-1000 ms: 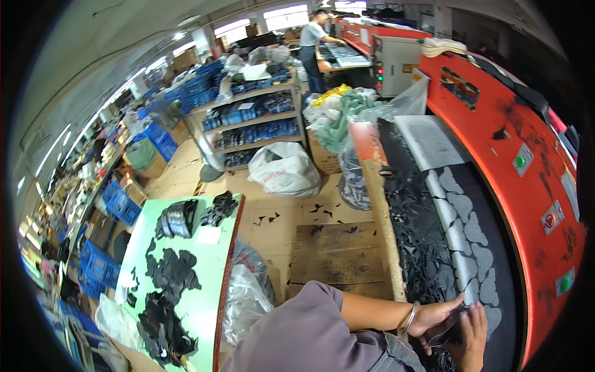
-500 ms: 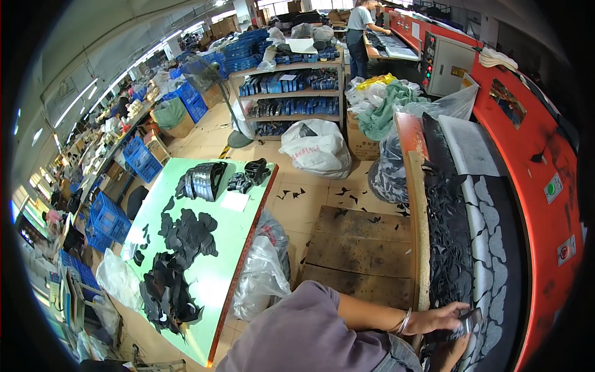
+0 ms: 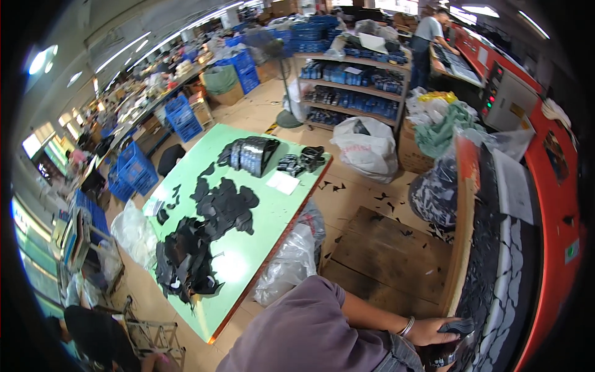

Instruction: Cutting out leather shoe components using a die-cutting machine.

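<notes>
My left hand (image 3: 431, 332), with bracelets at the wrist, reaches in at the lower right. Its fingers are closed round a small stack of dark cut pieces (image 3: 457, 326). Just below that hand is a glossy dark bundle (image 3: 447, 352), partly cut off by the frame; whether the hand touches it I cannot tell. Beside them runs the machine bed (image 3: 480, 266), with black scraps along its near side and grey cut shapes (image 3: 505, 297) on a dark sheet. My right hand does not show.
A green table (image 3: 260, 220) to the left bears piles of black cut pieces (image 3: 226, 208). A red machine (image 3: 558, 211) stands at right, wooden boards (image 3: 390, 254) lie on the floor. Bags and a loaded shelf (image 3: 353, 84) stand behind. One person (image 3: 427, 40) works farther back; another (image 3: 99, 338) is lower left.
The view has swung left, shifting the scene rightward. My left hand has drawn back from the grey shapes to the bed's near edge, now with the dark stack. My right hand has left the picture.
</notes>
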{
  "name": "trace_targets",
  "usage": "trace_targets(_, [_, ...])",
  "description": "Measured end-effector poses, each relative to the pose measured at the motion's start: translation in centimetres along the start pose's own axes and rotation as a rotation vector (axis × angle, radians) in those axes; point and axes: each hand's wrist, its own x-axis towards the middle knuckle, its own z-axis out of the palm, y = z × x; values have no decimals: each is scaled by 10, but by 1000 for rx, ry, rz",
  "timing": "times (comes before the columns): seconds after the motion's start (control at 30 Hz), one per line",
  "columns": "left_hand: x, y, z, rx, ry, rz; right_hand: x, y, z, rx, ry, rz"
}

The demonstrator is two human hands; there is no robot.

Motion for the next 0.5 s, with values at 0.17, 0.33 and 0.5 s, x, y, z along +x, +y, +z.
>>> trace_targets(0.17, [-21,20,-27,84,237,-199,14,-11,17,-88,-113,-177])
trace_targets(0.33, [-70,18,-98,-433,773,-246,26,-14,29,-165,-198,-347])
trace_targets(0.5, [-197,-71,-223,-11,965,-201,35,4,28,-246,-234,-467])
